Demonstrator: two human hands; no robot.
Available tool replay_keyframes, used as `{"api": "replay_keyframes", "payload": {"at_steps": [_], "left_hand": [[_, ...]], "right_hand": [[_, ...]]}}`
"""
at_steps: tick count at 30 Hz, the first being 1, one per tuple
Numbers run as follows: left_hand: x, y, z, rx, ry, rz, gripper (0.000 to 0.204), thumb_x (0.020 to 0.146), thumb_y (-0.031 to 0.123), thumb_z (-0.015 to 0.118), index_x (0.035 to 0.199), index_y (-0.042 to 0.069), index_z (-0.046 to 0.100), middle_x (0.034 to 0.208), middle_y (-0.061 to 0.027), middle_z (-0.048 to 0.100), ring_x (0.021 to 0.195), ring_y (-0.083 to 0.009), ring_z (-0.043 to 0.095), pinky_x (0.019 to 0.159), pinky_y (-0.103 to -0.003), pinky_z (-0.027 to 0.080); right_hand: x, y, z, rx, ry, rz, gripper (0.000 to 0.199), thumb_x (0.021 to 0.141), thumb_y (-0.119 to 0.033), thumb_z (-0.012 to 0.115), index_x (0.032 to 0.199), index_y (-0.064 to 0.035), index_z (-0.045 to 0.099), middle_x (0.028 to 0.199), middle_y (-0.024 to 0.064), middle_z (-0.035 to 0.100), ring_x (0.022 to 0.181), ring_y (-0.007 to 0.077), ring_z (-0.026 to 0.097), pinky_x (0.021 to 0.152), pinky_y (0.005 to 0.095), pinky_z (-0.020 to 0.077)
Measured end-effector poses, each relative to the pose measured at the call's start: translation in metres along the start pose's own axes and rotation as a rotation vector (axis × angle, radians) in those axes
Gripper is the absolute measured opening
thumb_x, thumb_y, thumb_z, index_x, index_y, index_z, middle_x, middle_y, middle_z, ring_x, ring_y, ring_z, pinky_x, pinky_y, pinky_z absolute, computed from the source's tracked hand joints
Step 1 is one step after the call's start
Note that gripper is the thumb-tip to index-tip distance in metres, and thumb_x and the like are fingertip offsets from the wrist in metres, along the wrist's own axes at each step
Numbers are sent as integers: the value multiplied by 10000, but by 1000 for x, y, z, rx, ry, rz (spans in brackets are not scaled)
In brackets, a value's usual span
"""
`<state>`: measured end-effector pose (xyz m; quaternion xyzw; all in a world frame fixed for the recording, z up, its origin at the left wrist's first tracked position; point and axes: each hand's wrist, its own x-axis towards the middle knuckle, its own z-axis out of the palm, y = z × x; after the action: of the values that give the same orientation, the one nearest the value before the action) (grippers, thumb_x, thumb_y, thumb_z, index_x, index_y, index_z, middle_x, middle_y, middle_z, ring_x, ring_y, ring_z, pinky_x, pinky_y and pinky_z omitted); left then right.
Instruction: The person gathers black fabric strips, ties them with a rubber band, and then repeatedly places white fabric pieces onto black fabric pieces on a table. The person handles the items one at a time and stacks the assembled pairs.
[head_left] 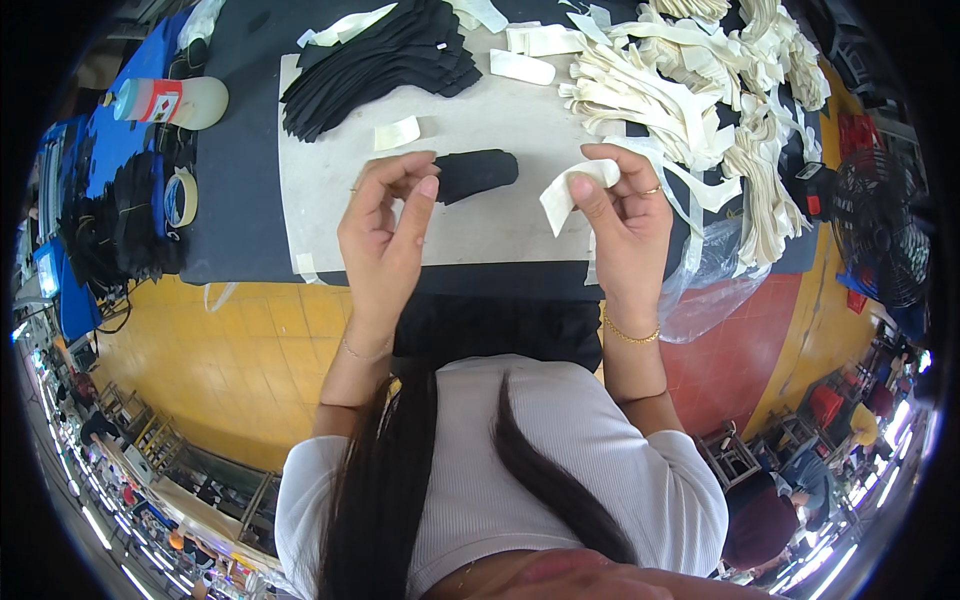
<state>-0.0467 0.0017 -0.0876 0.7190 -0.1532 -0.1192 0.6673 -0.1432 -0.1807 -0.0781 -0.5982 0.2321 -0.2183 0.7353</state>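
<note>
A black piece (477,173) lies on the pale board (500,225), at the centre of the picture and between the two hands. One cream strip (572,192) is pinched in the right hand (625,225), folded over thumb and forefinger, which are closed on it; the other fingers are curled loosely. The left hand (385,225) is held up just at 9 o'clock of the black piece, thumb and forefinger drawn together; whether anything is held between them cannot be told.

The work is judged to be at an early or middle stage. A stack of black pieces (385,60) is seen at 11 o'clock and a large heap of cream strips (700,90) at 1 o'clock, so much is left to be joined. A single loose strip (397,132) lies at 11 o'clock, near the left hand. No finished pile can be made out.

Further out, a tape roll (181,196) and a bottle (170,101) are seen at 9 and 10 o'clock.
</note>
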Motion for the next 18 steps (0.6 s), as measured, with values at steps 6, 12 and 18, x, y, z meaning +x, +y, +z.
{"api": "replay_keyframes", "payload": {"at_steps": [6,12,18], "left_hand": [[3,-22,-18,387,-77,31,394,822,32,738,1208,40,660,1072,-65,612,901,-129,538,813,-263,442],[-7,-30,-17,407,-37,21,409,792,68,777,1184,53,659,1076,-72,616,912,-165,544,801,-283,442],[-10,-33,-23,414,-16,50,382,797,71,772,1159,54,654,1084,-78,619,925,-186,549,807,-291,443]], "right_hand": [[7,18,9,-32,-73,50,185,906,-77,733,1012,22,617,899,84,691,760,120,685,677,210,508],[18,29,28,-265,-157,152,175,904,-74,733,989,29,619,926,90,687,732,129,700,631,200,513],[27,23,33,-367,-140,150,194,904,-89,734,1040,28,660,927,91,701,731,118,705,632,195,515]]}}
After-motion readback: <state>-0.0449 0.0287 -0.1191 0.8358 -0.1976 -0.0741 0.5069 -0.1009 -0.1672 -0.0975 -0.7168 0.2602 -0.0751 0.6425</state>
